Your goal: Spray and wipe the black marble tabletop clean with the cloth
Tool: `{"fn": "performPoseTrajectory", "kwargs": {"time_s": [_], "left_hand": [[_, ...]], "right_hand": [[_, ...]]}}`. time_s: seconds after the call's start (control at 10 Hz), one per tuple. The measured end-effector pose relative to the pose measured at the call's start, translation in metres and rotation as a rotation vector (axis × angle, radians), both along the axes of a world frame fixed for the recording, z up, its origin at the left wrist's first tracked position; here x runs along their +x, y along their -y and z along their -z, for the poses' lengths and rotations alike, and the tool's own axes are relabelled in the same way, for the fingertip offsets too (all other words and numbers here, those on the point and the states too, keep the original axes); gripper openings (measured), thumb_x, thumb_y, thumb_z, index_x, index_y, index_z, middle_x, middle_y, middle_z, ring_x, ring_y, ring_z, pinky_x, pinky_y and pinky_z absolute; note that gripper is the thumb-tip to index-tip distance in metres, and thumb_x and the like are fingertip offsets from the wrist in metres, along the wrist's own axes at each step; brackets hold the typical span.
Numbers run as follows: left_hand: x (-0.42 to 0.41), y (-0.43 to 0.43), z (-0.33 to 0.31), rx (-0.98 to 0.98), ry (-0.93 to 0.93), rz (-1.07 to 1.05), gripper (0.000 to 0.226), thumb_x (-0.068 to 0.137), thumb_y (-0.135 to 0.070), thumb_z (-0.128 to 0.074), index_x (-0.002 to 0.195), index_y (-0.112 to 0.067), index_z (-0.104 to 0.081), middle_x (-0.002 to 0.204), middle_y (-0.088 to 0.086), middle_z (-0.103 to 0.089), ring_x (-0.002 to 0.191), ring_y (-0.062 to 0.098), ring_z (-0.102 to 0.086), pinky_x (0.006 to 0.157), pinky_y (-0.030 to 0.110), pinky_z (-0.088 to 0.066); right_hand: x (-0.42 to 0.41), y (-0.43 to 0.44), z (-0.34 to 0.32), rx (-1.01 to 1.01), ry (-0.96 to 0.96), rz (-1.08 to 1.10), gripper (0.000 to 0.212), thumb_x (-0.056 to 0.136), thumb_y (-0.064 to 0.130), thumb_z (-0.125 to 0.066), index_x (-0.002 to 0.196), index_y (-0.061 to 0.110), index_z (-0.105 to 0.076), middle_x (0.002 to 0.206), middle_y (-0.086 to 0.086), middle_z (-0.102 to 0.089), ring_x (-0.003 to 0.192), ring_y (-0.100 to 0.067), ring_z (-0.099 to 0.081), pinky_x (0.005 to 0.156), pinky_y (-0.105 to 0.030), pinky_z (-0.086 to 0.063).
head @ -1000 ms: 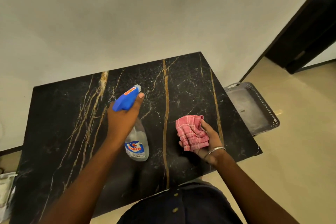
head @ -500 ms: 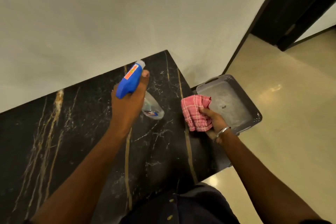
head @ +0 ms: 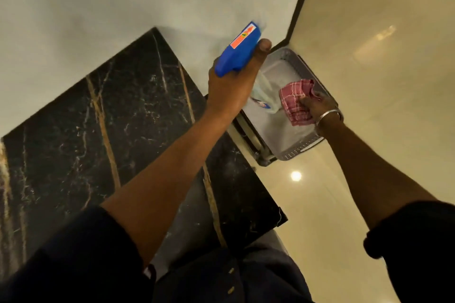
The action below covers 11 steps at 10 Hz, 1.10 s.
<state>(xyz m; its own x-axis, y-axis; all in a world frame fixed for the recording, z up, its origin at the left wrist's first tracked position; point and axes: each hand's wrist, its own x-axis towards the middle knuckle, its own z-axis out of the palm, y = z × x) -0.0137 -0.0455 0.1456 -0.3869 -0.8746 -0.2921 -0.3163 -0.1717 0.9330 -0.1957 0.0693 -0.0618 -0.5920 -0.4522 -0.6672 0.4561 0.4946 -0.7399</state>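
The black marble tabletop (head: 103, 135) with gold and white veins fills the left and centre. My left hand (head: 231, 86) grips a spray bottle (head: 237, 50) with a blue trigger head and a clear body, held over the table's right edge above a grey tray. My right hand (head: 317, 106) holds a crumpled red checked cloth (head: 295, 101) over the grey tray (head: 295, 147). The bottle's clear body is partly hidden behind my left hand.
The grey perforated tray sits on a low stand right of the table. A pale wall (head: 123, 2) runs behind the table, with a dark skirting strip (head: 302, 0) at the corner. Glossy beige floor (head: 369, 81) spreads to the right.
Both hands have moved right, off the tabletop, and now hang over the grey tray with the bottle and the cloth. My view has swung to the right.
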Motion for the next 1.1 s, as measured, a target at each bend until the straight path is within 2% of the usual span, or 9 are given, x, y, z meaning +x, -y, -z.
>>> {"fn": "performPoseTrajectory", "kwargs": {"time_s": [0.1,0.2,0.3,0.4,0.5,0.7,0.8,1.0,1.1], "left_hand": [[-0.026,-0.005,0.051,0.063,0.002,-0.012,0.033,0.077,-0.046,-0.069,0.074,-0.017,-0.053,0.049,-0.017,-0.049,0.047,-0.001,-0.047,0.051,0.01,-0.04],[-0.043,-0.008,0.09,0.056,0.031,-0.005,0.027,0.086,-0.029,-0.067,0.069,-0.023,-0.047,0.04,-0.018,-0.041,0.043,-0.002,-0.04,0.048,0.01,-0.036],[-0.054,-0.006,0.125,0.057,0.017,-0.025,0.029,0.083,-0.023,-0.071,0.066,-0.023,-0.048,0.044,-0.015,-0.042,0.045,-0.001,-0.04,0.049,0.014,-0.037],[-0.059,-0.005,0.147,0.049,0.013,-0.016,0.03,0.08,-0.023,-0.074,0.067,-0.022,-0.047,0.048,-0.013,-0.041,0.047,0.0,-0.04,0.052,0.013,-0.038],[-0.059,-0.01,0.161,0.041,0.013,0.054,0.027,0.07,-0.04,-0.071,0.071,-0.022,-0.05,0.054,-0.011,-0.047,0.053,0.002,-0.046,0.057,0.017,-0.043],[-0.055,-0.018,0.184,-0.026,-0.022,0.154,0.022,0.075,-0.013,-0.077,0.088,-0.015,-0.059,0.075,-0.016,-0.063,0.074,-0.006,-0.061,0.073,0.011,-0.048],[-0.053,-0.015,0.179,0.033,0.029,0.22,0.027,0.073,-0.024,-0.08,0.09,-0.017,-0.06,0.081,-0.007,-0.061,0.082,0.004,-0.062,0.073,0.011,-0.049],[-0.034,-0.005,0.163,0.194,0.163,0.326,0.065,0.071,-0.028,-0.081,0.126,-0.014,-0.05,0.128,0.0,-0.054,0.102,0.002,-0.052,0.071,0.007,-0.05],[-0.008,-0.002,0.15,0.079,0.227,0.4,0.077,0.072,-0.042,-0.077,0.136,-0.017,-0.043,0.138,0.003,-0.049,0.123,0.015,-0.048,0.097,0.029,-0.046]], "right_hand": [[-0.019,-0.008,0.039,0.061,-0.029,-0.066,0.052,0.081,0.018,-0.075,0.128,0.001,-0.059,0.116,-0.018,-0.067,0.084,-0.022,-0.07,0.083,-0.047,-0.058],[-0.029,-0.022,0.072,0.082,0.035,-0.073,0.057,0.079,0.02,-0.079,0.129,0.002,-0.058,0.12,-0.021,-0.066,0.095,-0.032,-0.067,0.089,-0.054,-0.054],[-0.03,-0.026,0.087,0.106,0.035,-0.114,0.051,0.084,0.013,-0.075,0.13,0.0,-0.056,0.115,-0.015,-0.066,0.098,-0.028,-0.067,0.088,-0.043,-0.056],[-0.031,-0.03,0.104,0.156,-0.096,-0.153,0.043,0.091,0.005,-0.065,0.131,-0.004,-0.053,0.109,-0.007,-0.062,0.086,-0.013,-0.062,0.083,-0.02,-0.054],[-0.029,-0.028,0.115,0.274,-0.339,-0.267,0.036,0.092,0.015,-0.065,0.123,-0.002,-0.06,0.115,-0.013,-0.065,0.104,-0.026,-0.061,0.085,-0.018,-0.046],[-0.022,-0.015,0.117,0.596,-0.582,-0.485,0.047,0.09,0.031,-0.056,0.123,-0.002,-0.055,0.122,-0.024,-0.059,0.113,-0.04,-0.057,0.095,-0.041,-0.046],[-0.016,-0.013,0.107,0.647,-0.595,-0.553,0.061,0.089,0.03,-0.064,0.135,-0.004,-0.043,0.133,-0.025,-0.051,0.123,-0.04,-0.05,0.102,-0.041,-0.041],[-0.01,-0.021,0.08,0.58,-0.604,-0.526,0.056,0.078,0.037,-0.074,0.128,0.015,-0.058,0.12,-0.013,-0.066,0.109,-0.034,-0.063,0.097,-0.043,-0.05],[0.003,-0.024,0.052,0.57,-0.711,-0.579,0.05,0.086,0.028,-0.063,0.131,0.009,-0.057,0.127,-0.018,-0.062,0.118,-0.036,-0.058,0.103,-0.041,-0.045]]}}
